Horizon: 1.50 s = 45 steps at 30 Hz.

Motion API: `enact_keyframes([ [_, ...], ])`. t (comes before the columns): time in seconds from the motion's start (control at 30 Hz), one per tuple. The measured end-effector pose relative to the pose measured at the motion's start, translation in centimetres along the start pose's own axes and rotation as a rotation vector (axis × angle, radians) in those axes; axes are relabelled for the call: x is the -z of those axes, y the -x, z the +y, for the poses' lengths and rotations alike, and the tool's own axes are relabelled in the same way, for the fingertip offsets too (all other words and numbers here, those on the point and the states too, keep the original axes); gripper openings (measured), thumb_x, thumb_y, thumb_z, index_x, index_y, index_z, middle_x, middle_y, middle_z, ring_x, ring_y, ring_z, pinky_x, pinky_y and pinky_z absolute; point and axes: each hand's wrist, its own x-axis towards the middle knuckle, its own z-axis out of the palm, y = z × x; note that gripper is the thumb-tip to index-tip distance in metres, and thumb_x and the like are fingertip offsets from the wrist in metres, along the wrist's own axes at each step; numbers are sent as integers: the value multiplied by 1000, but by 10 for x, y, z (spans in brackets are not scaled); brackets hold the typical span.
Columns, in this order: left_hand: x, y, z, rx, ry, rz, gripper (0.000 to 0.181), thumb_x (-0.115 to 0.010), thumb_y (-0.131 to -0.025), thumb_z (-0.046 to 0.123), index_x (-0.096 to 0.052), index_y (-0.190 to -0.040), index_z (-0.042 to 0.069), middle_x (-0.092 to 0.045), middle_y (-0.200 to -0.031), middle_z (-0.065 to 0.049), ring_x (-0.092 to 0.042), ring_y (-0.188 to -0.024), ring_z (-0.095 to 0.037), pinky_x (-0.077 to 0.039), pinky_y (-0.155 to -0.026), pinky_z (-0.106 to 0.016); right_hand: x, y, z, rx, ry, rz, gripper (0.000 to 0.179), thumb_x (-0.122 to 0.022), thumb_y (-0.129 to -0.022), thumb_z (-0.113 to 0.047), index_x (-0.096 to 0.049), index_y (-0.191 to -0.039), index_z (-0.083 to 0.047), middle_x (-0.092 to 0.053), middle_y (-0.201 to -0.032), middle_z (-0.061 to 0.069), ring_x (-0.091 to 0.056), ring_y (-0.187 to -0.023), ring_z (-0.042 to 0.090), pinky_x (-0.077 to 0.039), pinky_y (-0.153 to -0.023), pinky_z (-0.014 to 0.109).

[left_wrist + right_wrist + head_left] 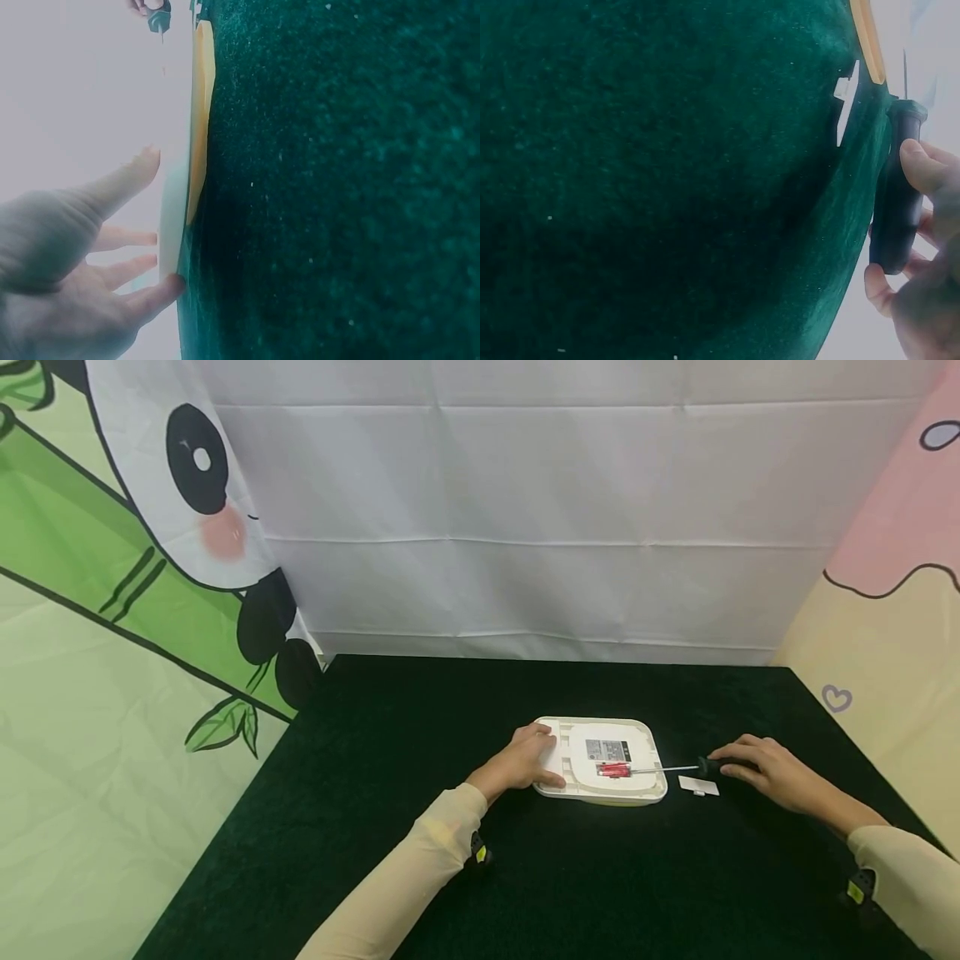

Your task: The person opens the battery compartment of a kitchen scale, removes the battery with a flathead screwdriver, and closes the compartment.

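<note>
Plainly, from the head view, one white device (pixel 585 777) lies flat on one green table (pixel 637 877), with one printed label (pixel 607 750) and one red piece (pixel 615 770) on its upturned face. My left hand (pixel 528 758) lies spread over its left end; my right hand (pixel 780 772) holds one screwdriver (pixel 703 767), its shaft pointing at the red piece. One white tab (pixel 697 786) lies just beside the device. I judge the device light, stiff and slightly slippery, best steadied by its rim; the thin tab might snap if bent.

In the left wrist view, my thumb and fingers are spread at the device's edge, with one yellow layer (pixel 201 124) beneath; glare hides how firmly they press.

In the right wrist view, I pinch the dark handle (pixel 896 191), thick enough to grip easily, the tab lying apart from it.
</note>
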Motion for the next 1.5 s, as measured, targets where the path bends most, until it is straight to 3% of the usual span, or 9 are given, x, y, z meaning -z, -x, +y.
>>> enact_keyframes([
  [0.6,0,-2,0,8,-6,-3,72,-77,-81,44,-51,-140,12,-33,-154,-4,-29,-142,-26,-29,-117,-41,3,7,-4,-43,31,-25,24,-71,-89,-11,-68,-112,-16,-64,-105,-2,-60,-93,18,-52,-76,35],
  [0.9,1,-1,-1,9,-17,-6,74,-76,-81,47,-51,-141,12,-34,-155,-3,-28,-143,-25,-28,-118,-40,8,20,7,-68,66,18,24,-74,-85,-11,-68,-108,-15,-64,-99,-3,-57,-85,13,-49,-69,29],
  [1.13,1,0,-2,4,-6,-12,74,-76,-82,45,-50,-142,11,-33,-155,-4,-29,-143,-26,-28,-118,-41,12,35,20,-181,90,13,21,-71,-88,-11,-66,-108,-10,-63,-95,4,-51,-79,8,-42,-62,26],
  [1.5,0,-3,-2,0,1,-24,73,-76,-83,45,-50,-142,11,-33,-155,-5,-29,-142,-27,-28,-118,-41,12,60,38,-417,48,-8,20,-63,-94,-11,-60,-109,2,-52,-92,24,-48,-74,25,-36,-57,30],
])
